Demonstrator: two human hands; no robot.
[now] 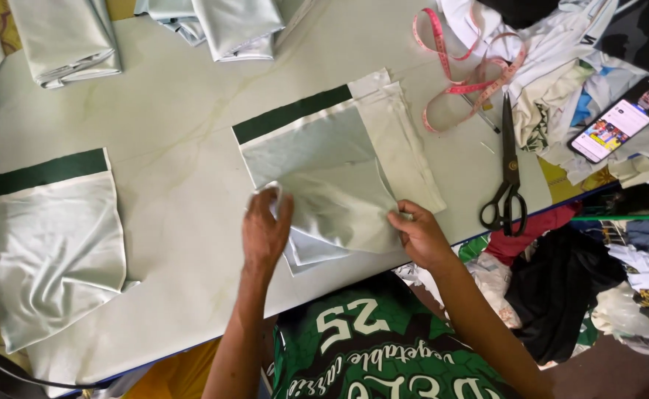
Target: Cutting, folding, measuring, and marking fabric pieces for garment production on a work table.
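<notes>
Between your hands lies the pale grey fabric piece [324, 177] with a dark green band along its far edge, its near layer lifted and creased.

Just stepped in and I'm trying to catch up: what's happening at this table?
A person is handling pale cut fabric pieces with a dark green band, stacked on a light table. The left hand grips the lower left corner of the top piece, the right hand pinches its right edge, and the piece is partly lifted and creased. A similar green-banded piece lies to the left, folded fabric sits at the far edge, and black scissors and a pink measuring tape lie to the right, untouched.
</notes>
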